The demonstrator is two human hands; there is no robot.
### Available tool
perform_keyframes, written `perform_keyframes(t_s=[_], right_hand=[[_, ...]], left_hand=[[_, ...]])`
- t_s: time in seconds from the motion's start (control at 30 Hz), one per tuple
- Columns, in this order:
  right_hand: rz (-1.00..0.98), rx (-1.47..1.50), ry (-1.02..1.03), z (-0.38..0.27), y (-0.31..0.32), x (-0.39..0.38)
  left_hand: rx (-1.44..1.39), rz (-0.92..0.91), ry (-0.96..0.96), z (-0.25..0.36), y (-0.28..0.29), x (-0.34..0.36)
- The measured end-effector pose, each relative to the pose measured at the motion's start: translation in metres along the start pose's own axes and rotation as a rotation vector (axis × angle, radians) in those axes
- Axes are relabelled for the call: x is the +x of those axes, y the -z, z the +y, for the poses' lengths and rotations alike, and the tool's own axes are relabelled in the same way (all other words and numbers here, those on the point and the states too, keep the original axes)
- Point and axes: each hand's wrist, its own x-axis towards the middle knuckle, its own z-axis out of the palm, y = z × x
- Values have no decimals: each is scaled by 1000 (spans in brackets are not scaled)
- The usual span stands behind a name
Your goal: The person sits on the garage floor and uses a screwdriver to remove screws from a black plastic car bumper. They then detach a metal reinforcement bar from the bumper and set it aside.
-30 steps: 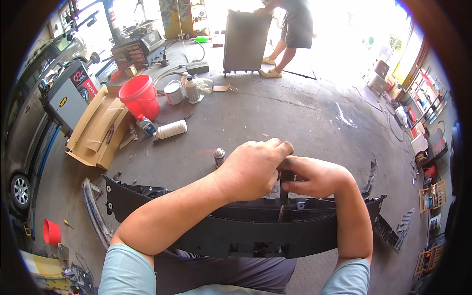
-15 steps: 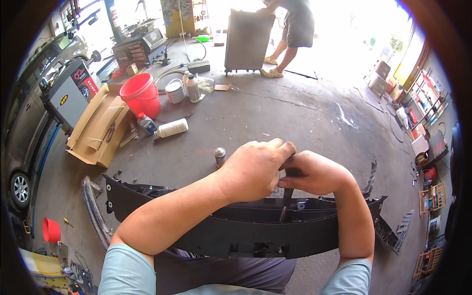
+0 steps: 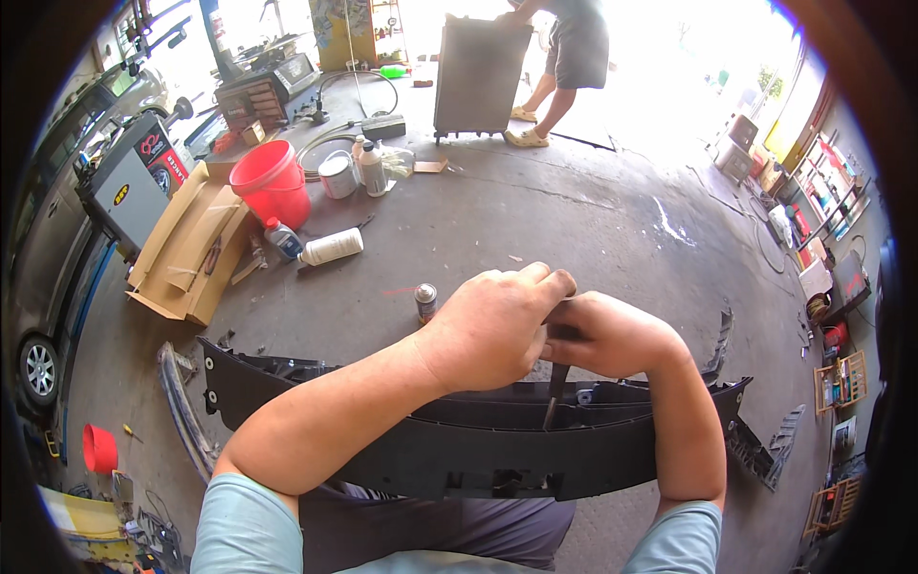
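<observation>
A long black plastic car part lies across the lower view, over my lap. A black-handled tool stands nearly upright above it, its metal shaft reaching into the part's channel. My left hand is closed around the top of the tool. My right hand grips the handle just right of and partly behind my left, fingers curled. A spray can stands on the floor beyond the part.
Beyond are a cardboard box, red bucket, bottles and a paint can on the concrete floor. A co-worker stands holding a radiator-like panel. A car is at left, loose trim at right.
My right hand has shifted slightly upward against my left over the last second, both still on the tool. The co-worker's panel has tilted a little.
</observation>
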Motion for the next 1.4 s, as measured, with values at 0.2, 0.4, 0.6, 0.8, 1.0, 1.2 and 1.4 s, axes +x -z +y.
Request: perform_keyframes(t_s=[0.2, 0.4, 0.6, 0.8, 1.0, 1.2, 1.4], right_hand=[[-12, 4, -36, 0, 4, -2], [39, 257, -126, -9, 3, -6], [27, 4, -52, -2, -1, 1], [54, 86, 84, 8, -2, -3], [39, 43, 37, 8, -6, -1], [10, 11, 33, 6, -4, 0], [12, 118, 65, 0, -5, -3]], left_hand=[[25, 2, -8, -1, -2, 0], [-7, 21, -8, -1, -1, 1], [17, 1, -10, 1, 0, -1], [20, 19, -19, 2, 0, -1], [26, -4, -1, 1, 0, -2], [28, 14, -2, 3, -1, -1], [28, 13, -15, 0, -2, -2]])
